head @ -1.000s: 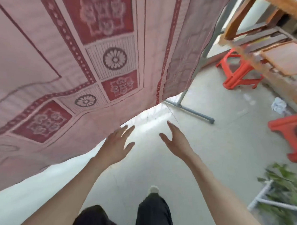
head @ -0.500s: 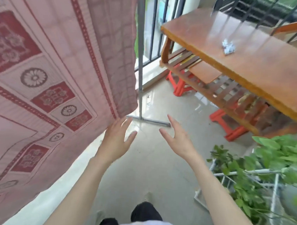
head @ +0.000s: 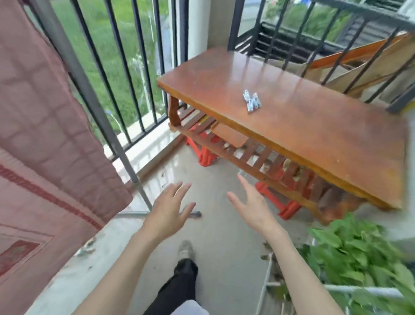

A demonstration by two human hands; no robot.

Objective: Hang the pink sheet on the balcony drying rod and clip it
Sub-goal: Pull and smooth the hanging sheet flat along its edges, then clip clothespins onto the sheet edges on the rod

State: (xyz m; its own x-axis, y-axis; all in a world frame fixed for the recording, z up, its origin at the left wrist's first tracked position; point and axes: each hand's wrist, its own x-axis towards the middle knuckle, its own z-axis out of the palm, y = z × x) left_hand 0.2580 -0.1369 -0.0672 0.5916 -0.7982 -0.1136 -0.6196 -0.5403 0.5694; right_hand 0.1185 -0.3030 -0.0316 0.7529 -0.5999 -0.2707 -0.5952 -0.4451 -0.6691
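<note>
- Two hands hover low in the view, nearer to the viewer than the bench (head: 345, 144): the left hand (head: 167, 214) and the right hand (head: 252, 205) both have fingers spread wide and hold nothing.
- Left of the bench, the pink sheet (head: 41, 135) is already draped and hanging, its lower corner close beside the left hand but not touching it. The top of the sheet, and the drying rod itself, lie out of view; only the rack's slanted grey pole (head: 86, 85) and its foot on the floor show, between the sheet and the bench.
- On the bench top, towards its far end, lies a small cluster of pale clips (head: 251, 101), well apart from either hand.
- Under the bench stand orange stools (head: 204, 154); on its near right side are green leafy plants (head: 354, 254); beyond it runs the dark balcony railing (head: 144, 59).
- Step in hand, as I judge it: the hanging is done and the clipping has not begun. The person seems to be going for the clips.
- Next move calls for: a reach across the bench top, most likely with the right hand as the nearer one, and a pinch on one or more clips, then a turn back to the sheet.
- Against a second ago: the view has swung from the sheet, which then filled most of the frame, to the bench and railing; the clips have come into plain sight; the hands keep the same wide, empty pose.
</note>
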